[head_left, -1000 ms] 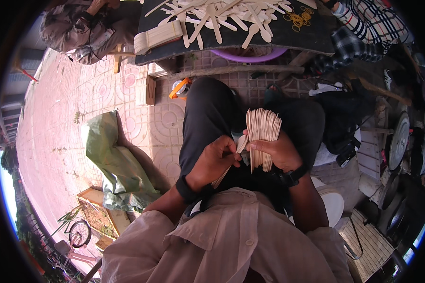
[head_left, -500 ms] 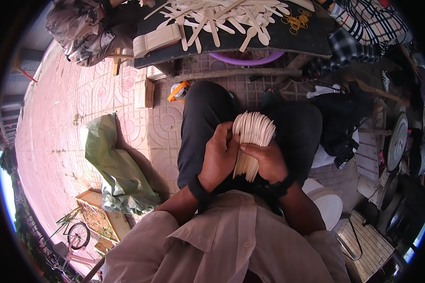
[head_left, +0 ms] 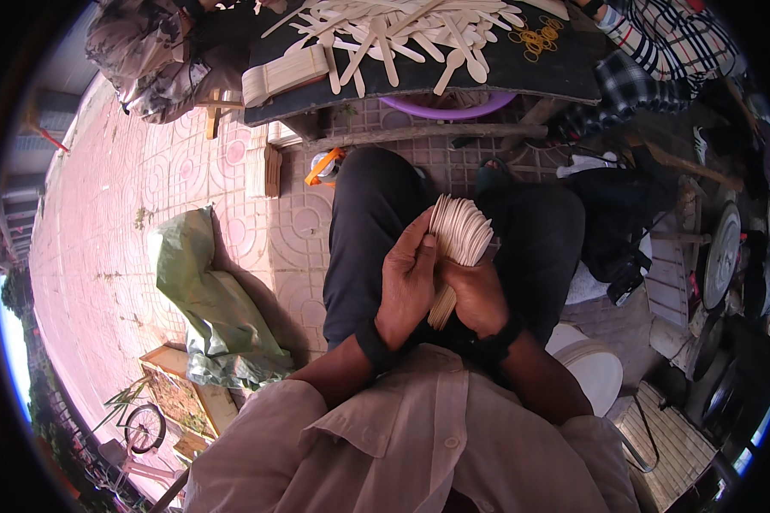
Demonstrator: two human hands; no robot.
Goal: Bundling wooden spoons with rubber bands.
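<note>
A thick stack of wooden spoons (head_left: 462, 229) stands over my lap, rounded ends fanned away from me. Round its middle wraps my right hand (head_left: 477, 295), closed, and the narrow handle ends stick out below the fist. My left hand (head_left: 408, 275) presses against the stack's left side, fingers bent along the outer spoons and thumb near the rounded ends. Its fingertips are partly hidden behind the stack. Beyond my knees, a heap of loose wooden spoons (head_left: 383, 43) covers a dark table (head_left: 522, 79), with yellow rubber bands (head_left: 537, 38) at the heap's right.
A banded bundle of wooden spoons (head_left: 287, 75) lies at the table's left corner. Another stack (head_left: 263, 169) stands on the paving below. A purple basin (head_left: 445, 111) sits under the table. Two people sit across, one in camouflage (head_left: 141, 56), one in plaid (head_left: 672, 38). A green sack (head_left: 205, 291) lies left.
My right hand has closed further round the stack, covering more of the handles. The rounded ends now tilt and fan to the right, and my left hand has shifted slightly along the side.
</note>
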